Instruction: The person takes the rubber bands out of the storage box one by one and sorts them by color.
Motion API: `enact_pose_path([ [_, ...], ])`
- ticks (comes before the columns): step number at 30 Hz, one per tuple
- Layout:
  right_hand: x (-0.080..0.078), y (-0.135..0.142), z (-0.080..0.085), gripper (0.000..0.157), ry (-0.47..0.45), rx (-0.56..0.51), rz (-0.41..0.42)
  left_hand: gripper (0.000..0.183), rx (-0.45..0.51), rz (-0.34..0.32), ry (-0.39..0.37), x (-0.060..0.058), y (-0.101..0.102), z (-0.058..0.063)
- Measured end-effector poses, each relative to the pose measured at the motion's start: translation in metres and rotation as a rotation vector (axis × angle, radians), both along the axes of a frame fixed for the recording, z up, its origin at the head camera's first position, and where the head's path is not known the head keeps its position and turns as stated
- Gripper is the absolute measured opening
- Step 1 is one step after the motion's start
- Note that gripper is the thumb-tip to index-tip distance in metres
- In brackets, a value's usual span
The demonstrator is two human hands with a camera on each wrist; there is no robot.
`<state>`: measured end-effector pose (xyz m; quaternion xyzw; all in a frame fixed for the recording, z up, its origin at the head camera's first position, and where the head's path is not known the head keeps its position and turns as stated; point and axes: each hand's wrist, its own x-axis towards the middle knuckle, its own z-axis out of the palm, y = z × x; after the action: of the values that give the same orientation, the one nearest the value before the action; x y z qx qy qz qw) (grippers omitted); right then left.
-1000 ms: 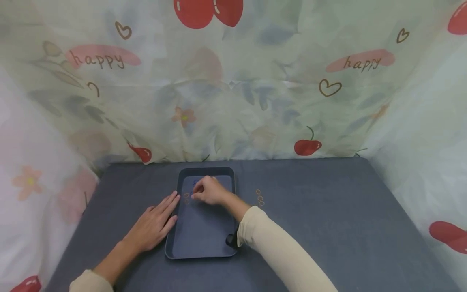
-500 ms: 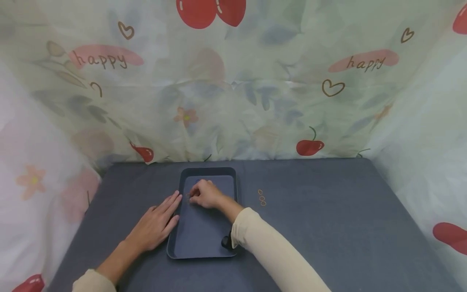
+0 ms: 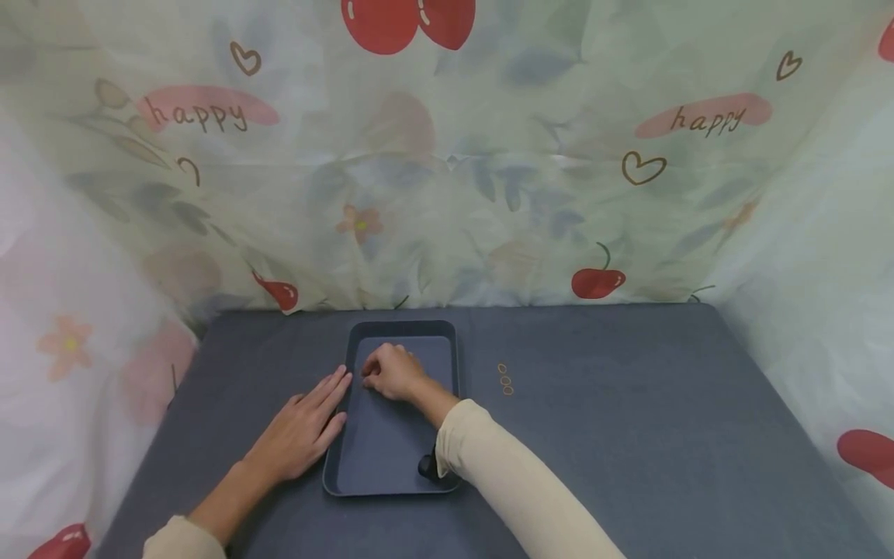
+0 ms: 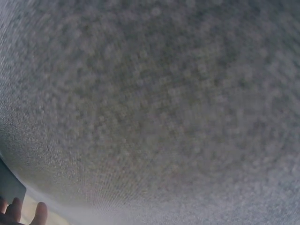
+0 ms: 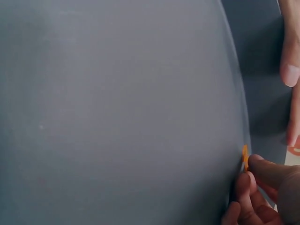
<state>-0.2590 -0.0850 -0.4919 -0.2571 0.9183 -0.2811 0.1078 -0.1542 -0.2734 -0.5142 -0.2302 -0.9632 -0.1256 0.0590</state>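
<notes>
My right hand [image 3: 395, 373] is over the upper left part of a dark grey tray [image 3: 384, 442]. In the right wrist view its thumb and forefinger pinch a small orange ring [image 5: 245, 157], which looks like a thin band, by the tray's side wall. The hand hides whatever lies beneath it in the head view. My left hand [image 3: 299, 432] lies flat on the table, its straight fingertips touching the tray's left rim. At the lower left of the left wrist view, a few fingertips [image 4: 40, 213] show.
Three small orange rings [image 3: 506, 380] lie in a short column on the dark grey table [image 3: 628, 419], right of the tray. A black wrist device [image 3: 428, 466] hangs over the tray's lower right corner. Patterned fabric [image 3: 447, 194] encloses the back and sides.
My right hand has shifted slightly left and nearer within the tray. It now covers the blue and orange rings that showed there earlier. The left hand stays at the rim.
</notes>
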Motion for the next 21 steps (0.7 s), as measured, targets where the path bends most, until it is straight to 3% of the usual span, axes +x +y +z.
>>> enact_pose_path([
  [10, -0.0007, -0.0006, -0.0034, 0.01, 0.037, 0.062, 0.023, 0.06, 0.004, 0.0, 0.005, 0.0007, 0.0006, 0.0],
  [21, -0.0036, 0.0016, -0.0054, 0.004, 0.036, 0.044, 0.074, 0.06, 0.01, -0.008, 0.009, -0.0001, 0.0009, 0.0008],
])
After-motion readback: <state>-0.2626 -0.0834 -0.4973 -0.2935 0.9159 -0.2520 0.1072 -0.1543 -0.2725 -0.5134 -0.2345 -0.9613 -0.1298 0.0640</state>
